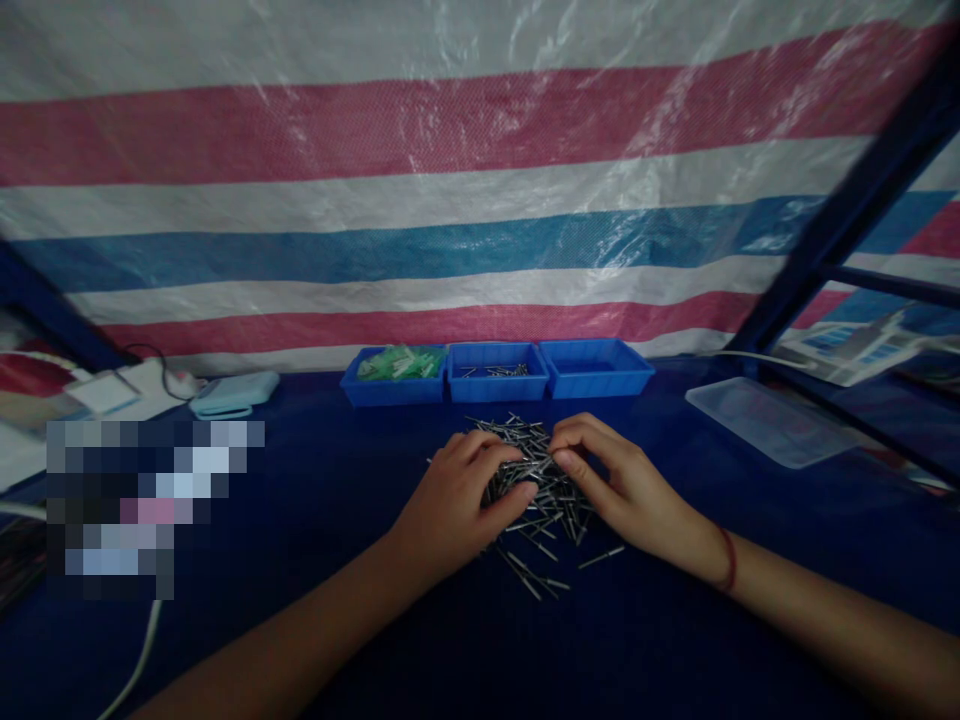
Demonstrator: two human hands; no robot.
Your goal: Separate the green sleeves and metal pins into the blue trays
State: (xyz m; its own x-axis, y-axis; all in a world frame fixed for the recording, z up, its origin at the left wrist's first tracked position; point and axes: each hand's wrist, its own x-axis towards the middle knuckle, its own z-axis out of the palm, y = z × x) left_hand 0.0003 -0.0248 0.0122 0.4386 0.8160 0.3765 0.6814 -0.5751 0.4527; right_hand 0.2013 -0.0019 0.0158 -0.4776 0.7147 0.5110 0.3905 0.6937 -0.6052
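Pile of metal rivets (pixel 551 505) on blue tabletop (pixel 315 620), no legible lettering; left hand (pixel 469 490) loosely curled over it, right hand (pixel 619 480) with fingertips narrowly pinched at its edge.

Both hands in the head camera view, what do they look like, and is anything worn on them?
The left hand and right hand are bare, without gloves. The right wrist wears a thin, dark red band. No sleeves show on either forearm.
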